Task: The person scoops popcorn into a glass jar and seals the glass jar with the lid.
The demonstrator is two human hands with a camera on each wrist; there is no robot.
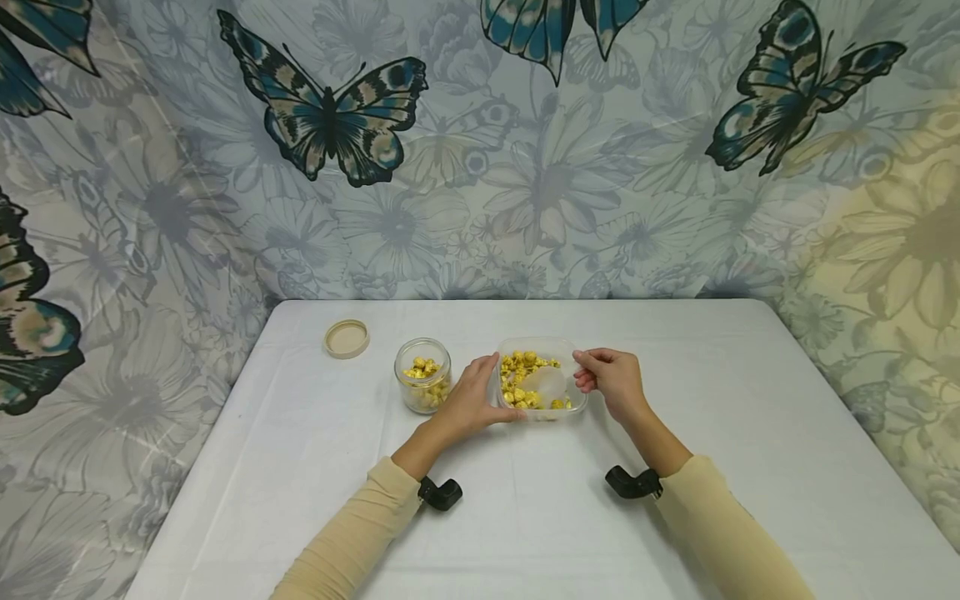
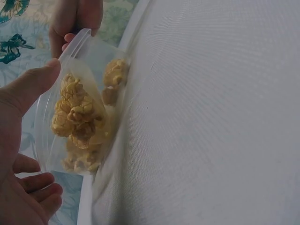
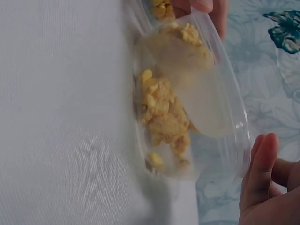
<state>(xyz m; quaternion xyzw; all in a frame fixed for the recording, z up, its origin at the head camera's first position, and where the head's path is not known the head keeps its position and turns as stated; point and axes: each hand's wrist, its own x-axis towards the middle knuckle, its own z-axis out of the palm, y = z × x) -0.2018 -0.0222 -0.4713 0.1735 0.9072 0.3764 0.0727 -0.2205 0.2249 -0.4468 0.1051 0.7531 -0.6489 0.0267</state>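
A clear plastic container (image 1: 517, 414) on the table holds yellow popcorn (image 2: 77, 110). My left hand (image 1: 471, 398) grips its left end, thumb at the near rim and fingers on the far side. Inside lies a translucent, rounded plastic scoop (image 1: 546, 382), partly over the popcorn; it shows as a cloudy sheet in the right wrist view. At the right rim, my right hand (image 1: 613, 382) has thumb and forefinger pinched together with the other fingers curled, at the scoop's end. That end is hidden by the fingers. Left of the container stands a glass jar (image 1: 422, 398), partly filled with popcorn.
A round beige lid (image 1: 347, 339) lies at the table's back left. The jar stands close beside my left hand. A white cloth covers the table (image 1: 315, 450), and a butterfly-patterned backdrop (image 1: 480, 225) hangs right behind its far edge.
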